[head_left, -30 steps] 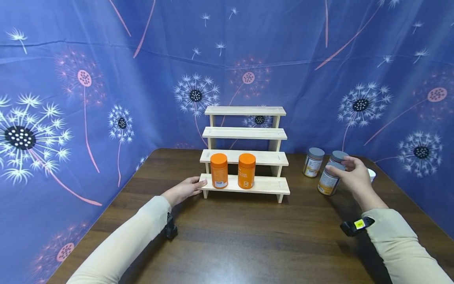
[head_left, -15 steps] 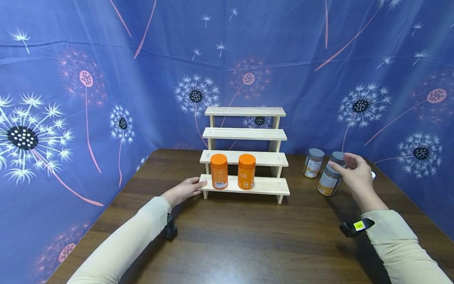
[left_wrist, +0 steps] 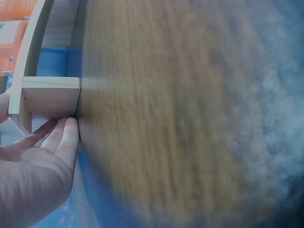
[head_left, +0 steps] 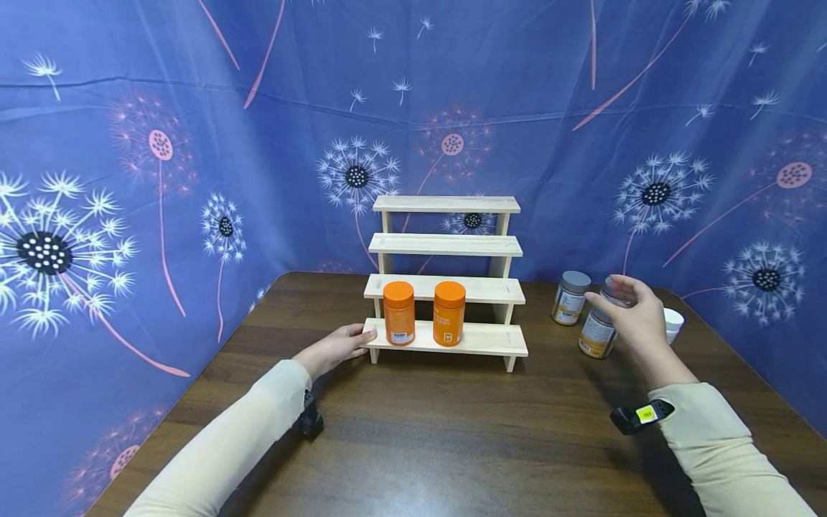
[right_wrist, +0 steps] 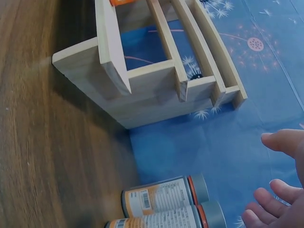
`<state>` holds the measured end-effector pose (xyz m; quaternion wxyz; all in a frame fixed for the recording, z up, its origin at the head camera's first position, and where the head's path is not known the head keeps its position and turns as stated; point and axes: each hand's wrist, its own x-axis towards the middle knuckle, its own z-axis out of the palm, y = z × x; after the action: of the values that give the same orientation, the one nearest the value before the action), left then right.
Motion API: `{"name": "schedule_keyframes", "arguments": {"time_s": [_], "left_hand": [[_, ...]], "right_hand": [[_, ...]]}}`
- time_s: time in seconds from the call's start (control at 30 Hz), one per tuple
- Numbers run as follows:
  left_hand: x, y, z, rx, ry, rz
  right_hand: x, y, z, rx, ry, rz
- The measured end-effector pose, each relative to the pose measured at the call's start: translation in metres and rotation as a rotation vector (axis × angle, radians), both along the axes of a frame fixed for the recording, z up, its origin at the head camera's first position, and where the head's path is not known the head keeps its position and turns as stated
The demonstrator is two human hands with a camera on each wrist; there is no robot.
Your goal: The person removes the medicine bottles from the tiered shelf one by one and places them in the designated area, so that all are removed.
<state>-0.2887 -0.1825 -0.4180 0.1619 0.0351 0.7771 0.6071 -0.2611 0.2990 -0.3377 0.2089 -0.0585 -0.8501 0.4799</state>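
A: Left hand [head_left: 332, 350]: holding what?

B: Gripping the left end of the bottom tread [head_left: 487, 339] of a four-tier wooden rack [head_left: 446, 245]. In the left wrist view, thumb [left_wrist: 4, 105] on top, fingers [left_wrist: 69, 137] below, against the end support [left_wrist: 52, 97].

A: And on that tread?

B: Two jars, upright, with a gap between: one orange jar [head_left: 399, 316] near the left end, a second orange jar [head_left: 449, 316] near the middle.

A: Right hand [head_left: 638, 327]?

B: Thumb and fingers spread well apart, holding nothing. Near the grey-lidded jars, but clear of both lids in the right wrist view.

A: How many, and where?

B: Three visible, on the brown counter [head_left: 439, 431], right of the rack: a left jar [head_left: 568, 303] nearest to it, a front jar [head_left: 596, 336], and a rear jar [head_left: 611, 293] partly hidden behind the right hand. Front and rear touching or apart: cannot tell.

A: Beyond that hand?

B: A white thing [head_left: 673, 323], partly hidden, too little visible to name. Behind everything, a blue dandelion-print cloth [head_left: 258, 158].
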Motion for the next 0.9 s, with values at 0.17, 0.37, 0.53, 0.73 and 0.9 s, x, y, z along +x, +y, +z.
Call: {"name": "schedule_keyframes", "arguments": {"time_s": [0.17,0.37,0.53,0.73,0.9], "left_hand": [[0.001,0.001,0.001,-0.003,-0.003,0.01],[0.003,0.001,0.002,-0.004,-0.001,0.007],[0.003,0.001,0.001,0.004,0.004,0.007],[0.002,0.001,0.001,-0.003,-0.007,0.012],[0.002,0.001,0.0,0.0,-0.007,0.012]], "right_hand": [[-0.001,-0.003,-0.002,-0.007,0.017,0.012],[0.001,-0.008,-0.008,0.001,0.036,0.042],[0.002,-0.014,-0.01,-0.01,0.033,0.07],[0.001,-0.021,-0.013,-0.019,0.043,0.106],[0.002,-0.026,-0.015,-0.037,0.043,0.135]]}}
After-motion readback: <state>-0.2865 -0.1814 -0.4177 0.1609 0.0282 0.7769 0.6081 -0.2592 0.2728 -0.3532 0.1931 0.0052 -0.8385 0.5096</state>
